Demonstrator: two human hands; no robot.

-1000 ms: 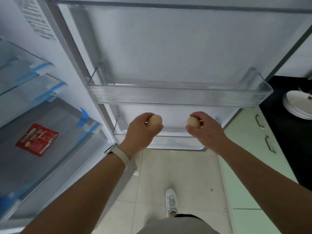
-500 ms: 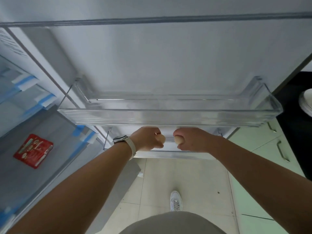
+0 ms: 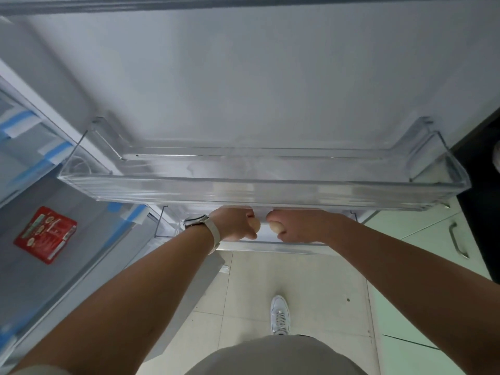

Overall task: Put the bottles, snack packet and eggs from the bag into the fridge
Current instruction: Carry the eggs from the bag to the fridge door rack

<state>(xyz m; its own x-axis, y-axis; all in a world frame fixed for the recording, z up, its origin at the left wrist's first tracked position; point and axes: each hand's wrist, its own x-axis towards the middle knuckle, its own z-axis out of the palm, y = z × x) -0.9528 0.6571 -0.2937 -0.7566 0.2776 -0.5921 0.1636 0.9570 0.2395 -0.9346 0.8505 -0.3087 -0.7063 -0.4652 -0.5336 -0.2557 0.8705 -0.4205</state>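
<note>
Now each hand (image 3: 235, 224) (image 3: 295, 226) holds 1 egg (image 3: 255, 225) (image 3: 276, 227).

Brightness: the scene was dim and bluish, with flat, soft light.
Light source: it could not be seen; the white door panel (image 3: 270, 77) was the palest surface.
Shadows: the forearms were dark; a soft shadow lay under the clear door shelf (image 3: 265, 185).
Glare: thin bright lines ran along the shelf's front edge, and a milky sheen lay on its wall.
Blur: the left hand (image 3: 235, 224) and right hand (image 3: 300, 226) were a little soft; the whole picture looked smeared.
Distortion: the wide lens bent straight lines near the edges.
</note>
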